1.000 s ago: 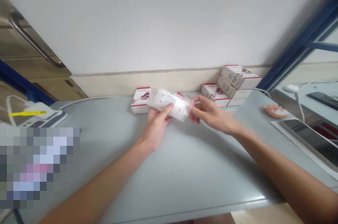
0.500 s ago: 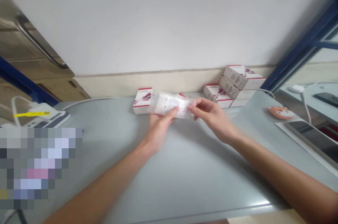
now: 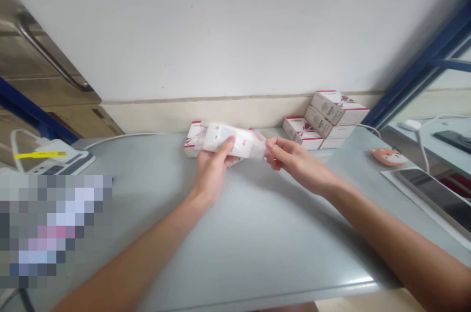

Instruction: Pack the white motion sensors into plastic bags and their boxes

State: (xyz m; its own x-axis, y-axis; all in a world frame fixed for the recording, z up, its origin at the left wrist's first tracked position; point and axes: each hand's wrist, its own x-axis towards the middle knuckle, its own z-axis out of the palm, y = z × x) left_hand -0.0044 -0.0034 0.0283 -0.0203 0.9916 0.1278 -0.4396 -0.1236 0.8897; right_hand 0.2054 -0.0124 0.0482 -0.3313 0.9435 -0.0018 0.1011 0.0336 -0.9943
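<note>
My left hand [image 3: 213, 167] is closed around a white rectangular device [image 3: 235, 141] that sits inside a clear plastic bag [image 3: 256, 147]. Its thumb presses on the upper face, and the fingers underneath are mostly hidden. At the bag's right end, my right hand [image 3: 290, 159] pinches the loose plastic between thumb and fingers. Just behind the device, to the left, stands a red-and-white box [image 3: 191, 143], partly covered by the bag. Another such box [image 3: 257, 133] shows only in part behind the bag.
At the back right are several stacked red-and-white boxes [image 3: 331, 116]. An orange animal-faced item [image 3: 389, 157] and a dark phone-like slab [image 3: 434, 192] lie on the right of the grey table [image 3: 235, 253]. A power strip [image 3: 66, 157] with cables lies left; a blurred-out patch covers the lower left.
My left hand has shifted slightly left with the device. My hands are farther apart, and the plastic at the right end is drawn out beyond the device.
</note>
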